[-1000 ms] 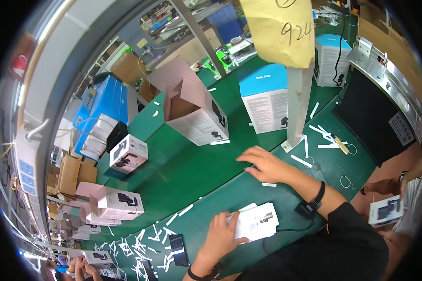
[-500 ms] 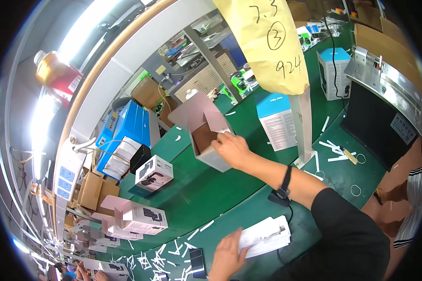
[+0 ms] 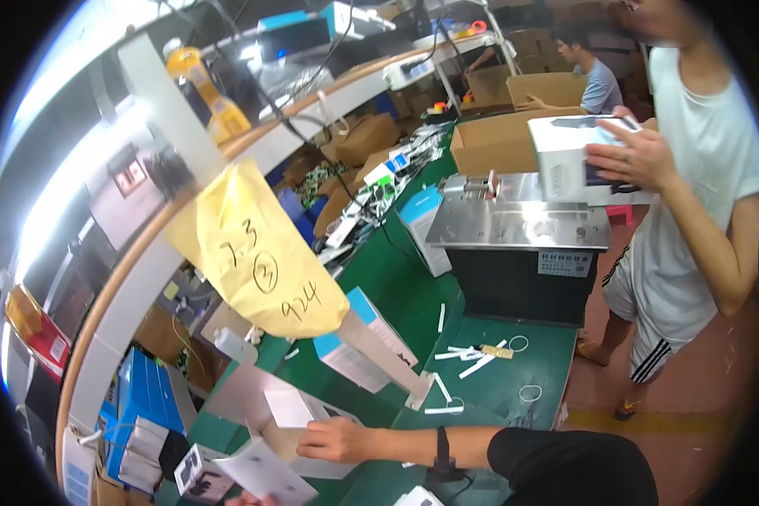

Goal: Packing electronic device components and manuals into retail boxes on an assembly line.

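On the green worktop [image 3: 396, 295] an open box [image 3: 282, 440] is parked, flaps up. A white leaflet [image 3: 267, 472] is held right by it. Box rim's gripped by the right hand [image 3: 336, 440], fingers curled in; the leaflet's held by the left hand [image 3: 251, 499], mostly cropped, so how tightly can't be told.

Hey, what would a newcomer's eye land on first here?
Probably the big yellow paper hanging left of centre. Next, the co-worker in white at right, holding up a white box. Then, low in the picture, the right hand at an open carton.
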Demonstrator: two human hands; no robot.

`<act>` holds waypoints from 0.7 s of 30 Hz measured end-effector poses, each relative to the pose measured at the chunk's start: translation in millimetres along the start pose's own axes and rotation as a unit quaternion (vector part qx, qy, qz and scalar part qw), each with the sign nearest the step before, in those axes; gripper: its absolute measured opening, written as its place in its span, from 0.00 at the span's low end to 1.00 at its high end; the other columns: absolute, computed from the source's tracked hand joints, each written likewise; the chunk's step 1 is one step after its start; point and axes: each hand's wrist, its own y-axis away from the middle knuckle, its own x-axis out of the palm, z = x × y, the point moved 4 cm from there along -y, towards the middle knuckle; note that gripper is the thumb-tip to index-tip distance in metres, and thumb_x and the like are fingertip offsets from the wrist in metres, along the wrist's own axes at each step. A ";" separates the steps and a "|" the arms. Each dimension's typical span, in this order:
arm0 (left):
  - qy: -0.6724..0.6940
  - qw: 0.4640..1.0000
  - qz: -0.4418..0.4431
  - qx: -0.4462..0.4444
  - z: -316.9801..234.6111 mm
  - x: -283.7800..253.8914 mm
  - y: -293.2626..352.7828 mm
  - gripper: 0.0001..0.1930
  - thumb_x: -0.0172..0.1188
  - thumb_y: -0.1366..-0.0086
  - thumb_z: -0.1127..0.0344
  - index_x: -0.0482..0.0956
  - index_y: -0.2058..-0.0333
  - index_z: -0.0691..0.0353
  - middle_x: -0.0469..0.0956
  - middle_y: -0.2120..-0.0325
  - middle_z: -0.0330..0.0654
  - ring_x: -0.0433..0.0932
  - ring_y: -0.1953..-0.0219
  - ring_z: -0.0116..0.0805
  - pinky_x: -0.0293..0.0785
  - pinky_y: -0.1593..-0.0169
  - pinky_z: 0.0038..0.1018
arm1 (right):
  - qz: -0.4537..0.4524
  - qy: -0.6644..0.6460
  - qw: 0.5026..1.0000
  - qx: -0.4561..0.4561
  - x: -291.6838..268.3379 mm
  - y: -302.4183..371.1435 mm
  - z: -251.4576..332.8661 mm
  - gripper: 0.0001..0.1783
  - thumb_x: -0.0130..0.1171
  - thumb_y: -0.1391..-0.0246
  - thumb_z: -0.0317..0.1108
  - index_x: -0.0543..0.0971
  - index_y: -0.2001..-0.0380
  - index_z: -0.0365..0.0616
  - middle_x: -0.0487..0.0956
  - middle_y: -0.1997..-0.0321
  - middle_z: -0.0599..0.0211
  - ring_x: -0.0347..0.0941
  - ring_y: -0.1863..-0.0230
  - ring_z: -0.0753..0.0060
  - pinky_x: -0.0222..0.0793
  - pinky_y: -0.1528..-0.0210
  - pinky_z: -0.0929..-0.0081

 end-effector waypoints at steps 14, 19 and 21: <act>-0.536 0.804 0.062 0.249 47.0 67.1 -70.6 0.38 0.61 0.40 0.70 0.57 0.32 0.74 0.74 0.47 0.65 0.74 0.47 0.63 0.69 0.40 0.52 | -0.031 -0.099 0.938 0.330 8.5 -3.4 -38.2 0.44 0.67 0.54 0.29 0.64 0.32 0.41 0.70 0.35 0.46 0.69 0.39 0.41 0.68 0.36 0.54; -0.643 0.735 0.088 0.195 43.5 56.2 -72.1 0.44 0.63 0.43 0.60 0.57 0.38 0.90 0.66 0.43 0.81 0.66 0.40 0.75 0.61 0.34 0.53 | -0.091 -0.111 0.932 0.332 -8.6 -9.5 -53.3 0.40 0.67 0.56 0.27 0.70 0.36 0.43 0.71 0.37 0.50 0.71 0.39 0.43 0.71 0.38 0.56; -0.686 0.700 0.062 0.190 53.0 48.3 -69.7 0.38 0.64 0.41 0.62 0.64 0.38 0.83 0.68 0.41 0.75 0.67 0.38 0.71 0.61 0.32 0.50 | -0.087 -0.079 0.947 0.300 -11.4 -14.6 -53.4 0.37 0.67 0.56 0.27 0.73 0.39 0.43 0.72 0.38 0.52 0.72 0.41 0.44 0.72 0.40 0.56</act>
